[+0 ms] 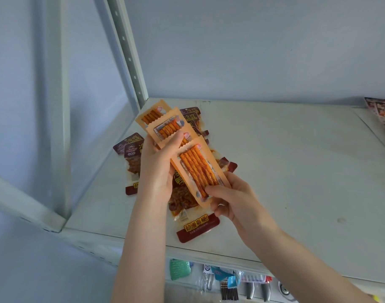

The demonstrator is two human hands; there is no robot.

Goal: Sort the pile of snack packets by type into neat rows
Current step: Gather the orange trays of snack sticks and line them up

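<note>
**Orange stick packets in hand; maroon heap not yet sorted**

Finding: the left hand [156, 169] grips a fan of orange stick packets [167, 127] with the thumb across their faces. It holds them above the shelf board [296, 171], to the right of the foot of the upright post [130, 60]. The right hand [235, 200] pinches the lower end of the front orange packet [198, 171], thumb on top and fingers beneath. The maroon packets [196, 228] lie heaped on the board directly under both hands, also right of the post.

Recommendation: the step appears to be gathering one type. The right hand should tap the lower edges level while the left thumb keeps pressure, since the film looks slippery. The squared stack is best laid on bare board further right of the post, well apart from the heap, so the types do not mix.

Count:
- Orange: four showing, one mostly covered by the thumb; others may hide behind.
- Maroon: at least six judged by labels and ends; overlap prevents an exact figure.
- Multicoloured packet [381, 114]: one, far right of the post
</note>
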